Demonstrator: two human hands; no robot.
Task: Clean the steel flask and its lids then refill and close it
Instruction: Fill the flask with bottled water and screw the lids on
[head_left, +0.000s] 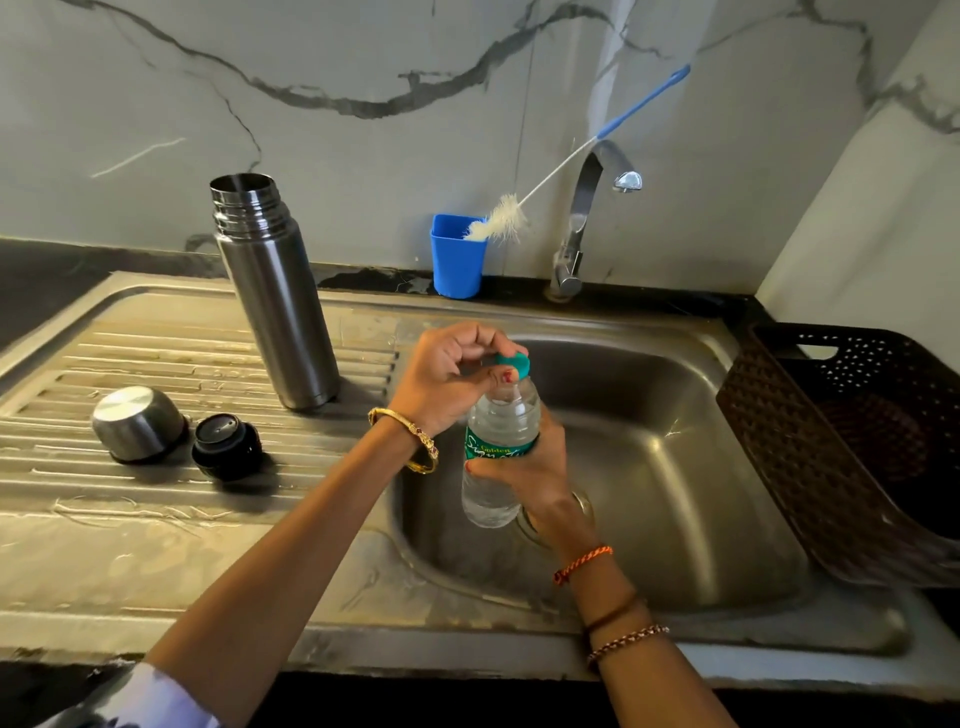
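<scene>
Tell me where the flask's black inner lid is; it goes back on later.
In the head view, the black inner lid lies on the ribbed draining board, left of the sink, beside the steel cap.

Your flask (275, 296) is brushed steel, its cup lid (139, 425) satin metal, the stopper (227, 446) glossy black plastic, the water bottle (498, 452) clear plastic.

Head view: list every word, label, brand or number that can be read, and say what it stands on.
"Golden": small white print on the green label of the plastic water bottle, which the right hand holds.
Large white script beneath it, starting "Sign": the rest is covered by fingers, not readable.
Steel flask, steel cup lid, black inner lid, blue cup: no readable text.
</scene>
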